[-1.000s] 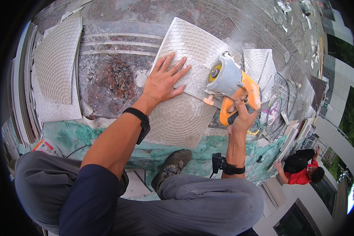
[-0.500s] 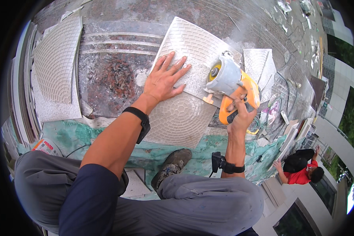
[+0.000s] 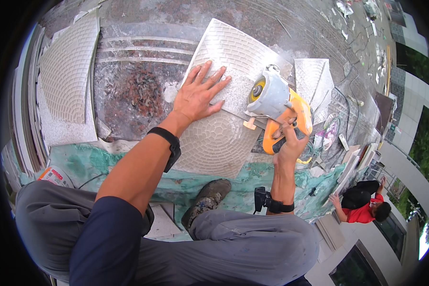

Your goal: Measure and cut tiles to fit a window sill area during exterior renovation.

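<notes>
My left hand (image 3: pixel 198 95) lies with spread fingers on a white cobble-patterned tile (image 3: pixel 238 47). My right hand (image 3: pixel 291 138) grips the orange handle of a power cutter (image 3: pixel 271 99) with a grey guard and yellow disc. The cutter rests on that tile's right part, with faint dust above it; the disc's lower edge is hidden. A round-patterned tile (image 3: pixel 214 148) lies beneath, toward me. Another white patterned tile (image 3: pixel 312 81) lies right of the cutter.
Patterned tiles (image 3: pixel 66 76) lie at left beside stacked boards (image 3: pixel 26 119). Cords (image 3: pixel 350 109) and scraps cover the right. Green sheeting (image 3: pixel 105 164), a bucket (image 3: pixel 55 176) and my boot (image 3: pixel 205 202) are below. A person in red (image 3: pixel 360 212) crouches at lower right.
The cutter and my right hand have shifted slightly left. My left hand stays spread on the tile, and the whole view has shifted a little.
</notes>
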